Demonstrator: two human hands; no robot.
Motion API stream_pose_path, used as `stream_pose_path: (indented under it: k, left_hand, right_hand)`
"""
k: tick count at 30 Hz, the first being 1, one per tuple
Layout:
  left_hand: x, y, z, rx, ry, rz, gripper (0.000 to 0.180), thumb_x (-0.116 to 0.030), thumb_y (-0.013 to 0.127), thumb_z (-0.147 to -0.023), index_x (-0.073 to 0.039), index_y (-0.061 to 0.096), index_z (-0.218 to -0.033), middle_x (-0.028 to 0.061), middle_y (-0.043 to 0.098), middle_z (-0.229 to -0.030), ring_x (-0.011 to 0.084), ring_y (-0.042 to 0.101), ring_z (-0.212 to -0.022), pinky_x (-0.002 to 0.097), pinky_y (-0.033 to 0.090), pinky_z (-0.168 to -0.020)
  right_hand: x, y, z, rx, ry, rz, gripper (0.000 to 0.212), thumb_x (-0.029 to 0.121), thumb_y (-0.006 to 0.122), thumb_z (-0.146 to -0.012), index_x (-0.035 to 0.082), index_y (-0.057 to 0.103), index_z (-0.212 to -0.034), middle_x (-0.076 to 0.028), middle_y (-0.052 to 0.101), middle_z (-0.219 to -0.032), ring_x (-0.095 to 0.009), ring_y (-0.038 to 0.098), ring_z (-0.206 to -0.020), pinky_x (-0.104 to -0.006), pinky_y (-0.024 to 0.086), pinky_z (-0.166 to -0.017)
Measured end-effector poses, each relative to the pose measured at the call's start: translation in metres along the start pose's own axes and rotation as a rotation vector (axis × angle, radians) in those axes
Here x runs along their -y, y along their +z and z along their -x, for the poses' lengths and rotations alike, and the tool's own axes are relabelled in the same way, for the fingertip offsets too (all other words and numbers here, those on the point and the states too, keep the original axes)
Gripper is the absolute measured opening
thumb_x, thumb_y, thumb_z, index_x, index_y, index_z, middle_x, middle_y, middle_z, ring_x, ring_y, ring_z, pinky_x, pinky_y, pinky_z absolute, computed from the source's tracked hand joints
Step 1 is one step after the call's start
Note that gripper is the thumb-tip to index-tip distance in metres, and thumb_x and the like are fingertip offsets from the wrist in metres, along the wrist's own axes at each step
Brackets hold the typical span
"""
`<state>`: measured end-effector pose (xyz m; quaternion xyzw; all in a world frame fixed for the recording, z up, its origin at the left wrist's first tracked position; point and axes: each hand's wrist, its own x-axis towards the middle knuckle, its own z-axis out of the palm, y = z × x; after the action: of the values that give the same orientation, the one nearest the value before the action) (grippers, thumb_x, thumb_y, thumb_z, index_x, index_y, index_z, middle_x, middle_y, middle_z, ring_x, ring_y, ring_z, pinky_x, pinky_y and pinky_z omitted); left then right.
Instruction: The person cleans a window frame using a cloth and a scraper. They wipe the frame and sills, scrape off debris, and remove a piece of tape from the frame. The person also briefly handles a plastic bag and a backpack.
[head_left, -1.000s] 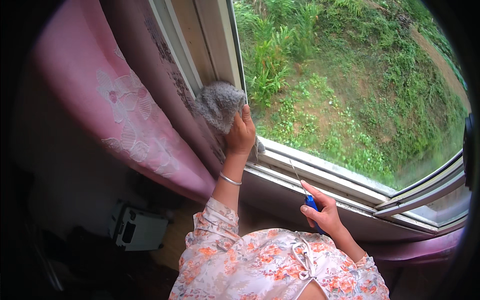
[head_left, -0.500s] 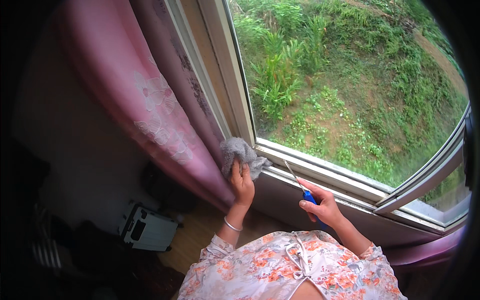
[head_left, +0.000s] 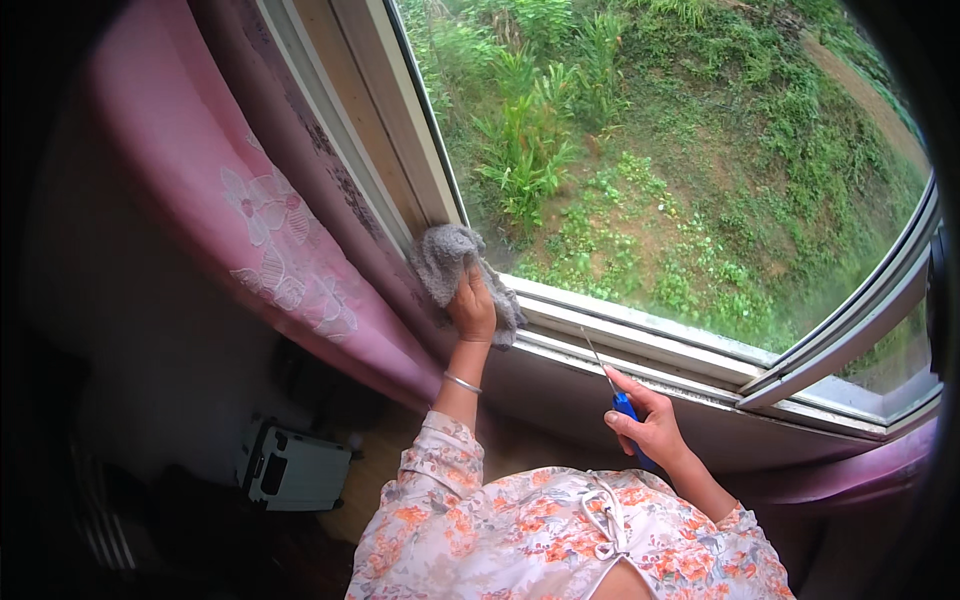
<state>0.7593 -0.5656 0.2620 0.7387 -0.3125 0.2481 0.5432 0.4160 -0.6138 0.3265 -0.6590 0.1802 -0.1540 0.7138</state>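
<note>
A fluffy grey cloth (head_left: 440, 262) is bunched in the lower left corner of the white window frame (head_left: 390, 110). My left hand (head_left: 472, 305) grips it and presses it against the corner, with part of the cloth hanging over the sill's inner edge. My right hand (head_left: 648, 425) is closed round the blue handle of a screwdriver (head_left: 624, 405). Its thin metal shaft points up and left, the tip near the window track (head_left: 640, 352) to the right of the cloth. Dirt shows along the track.
A pink curtain (head_left: 200, 170) with embroidered flowers hangs close to my left arm. Right of the track stands a sliding sash (head_left: 850, 330). Below on the floor at left sits a light suitcase (head_left: 300, 470). Beyond the glass rises a green slope (head_left: 700, 200).
My left hand has pushed the cloth up and deeper into the frame's corner, its arm stretched further. The right hand with the screwdriver stays near the track. The view has shifted slightly.
</note>
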Motion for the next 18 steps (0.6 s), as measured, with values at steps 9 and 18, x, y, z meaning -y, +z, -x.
stream_pose_path:
  k: [9,18]
  left_hand:
    - [0.005,-0.036,0.058,-0.055,-0.203,0.292,0.050,-0.022,0.048,-0.107,0.010,0.042,-0.145,0.0236,0.053,-0.144,0.0300,0.053,-0.128,0.0376,0.039,-0.109]
    - [0.017,-0.013,-0.037,-0.082,0.022,0.083,0.061,-0.020,0.050,-0.107,0.011,0.024,-0.153,0.0292,0.035,-0.155,0.0306,0.045,-0.138,0.0363,0.036,-0.114]
  right_hand:
    - [-0.007,-0.038,0.019,-0.196,-0.025,0.077,0.063,0.007,0.069,-0.091,0.015,0.048,-0.150,0.000,0.067,-0.097,-0.006,0.052,-0.055,-0.0235,0.045,-0.051]
    - [-0.032,-0.090,0.050,-0.499,-0.493,0.739,0.066,0.005,0.076,-0.082,0.010,0.053,-0.144,-0.017,0.070,-0.121,-0.028,0.074,-0.091,-0.0317,0.058,-0.080]
